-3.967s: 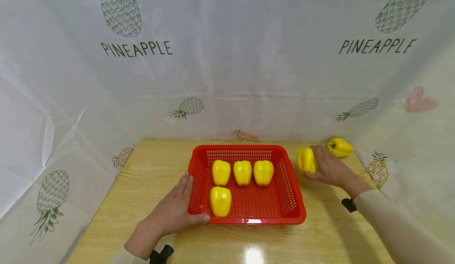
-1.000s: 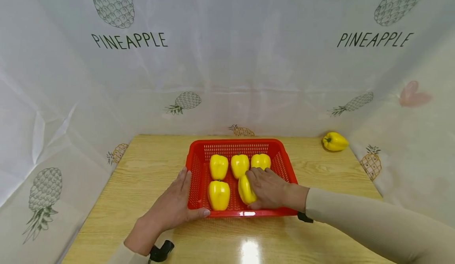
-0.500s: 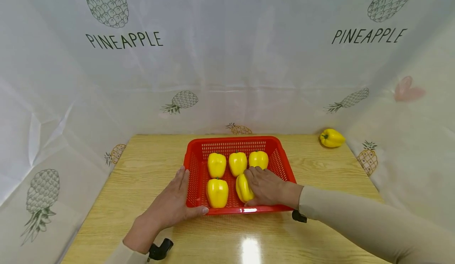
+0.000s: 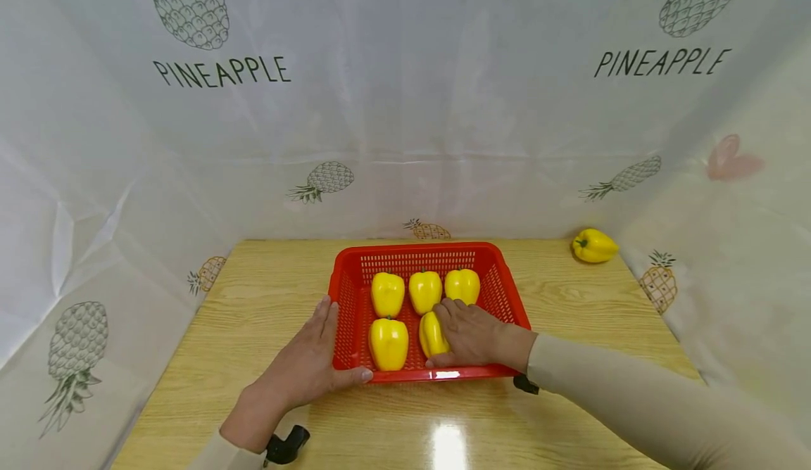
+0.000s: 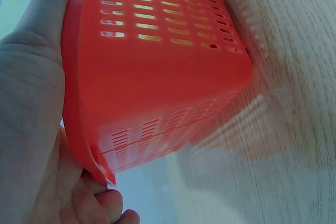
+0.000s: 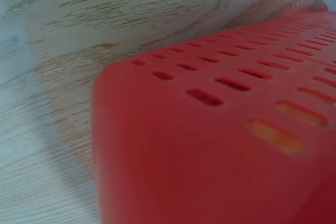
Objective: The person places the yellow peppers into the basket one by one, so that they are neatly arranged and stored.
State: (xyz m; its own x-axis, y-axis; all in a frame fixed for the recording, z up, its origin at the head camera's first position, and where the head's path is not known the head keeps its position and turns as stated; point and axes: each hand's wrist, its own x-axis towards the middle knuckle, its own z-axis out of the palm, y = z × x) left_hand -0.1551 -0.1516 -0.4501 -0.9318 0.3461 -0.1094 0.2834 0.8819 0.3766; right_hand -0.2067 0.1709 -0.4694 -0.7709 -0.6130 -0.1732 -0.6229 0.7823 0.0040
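A red plastic basket [image 4: 418, 248] with slotted walls sits on the wooden table. Its front left corner is held by my left hand [image 4: 294, 364], the thumb along the front rim and the fingers at the left side; in the left wrist view some fingertips curl by the rim [image 5: 79, 124]. Inside the basket my right hand [image 4: 474, 333] grips a yellow bell pepper [image 4: 432, 334], partly covered by the fingers. Left of it stands another yellow pepper [image 4: 388, 345], and behind them is a row of three peppers [image 4: 425, 292], the rightmost partly hidden by the right hand.
One more yellow bell pepper [image 4: 594, 245] lies on its side at the table's [image 4: 279, 280] back right corner. A pale curtain [image 4: 405, 104] printed with pineapples rises behind the table and on both sides. In the right wrist view the basket's outer wall [image 6: 157, 145] fills most of the picture.
Over the last four seconds my right hand has carried a pepper from the table's right side into the basket's front row. Lately it has barely moved. The left hand stays at the basket.
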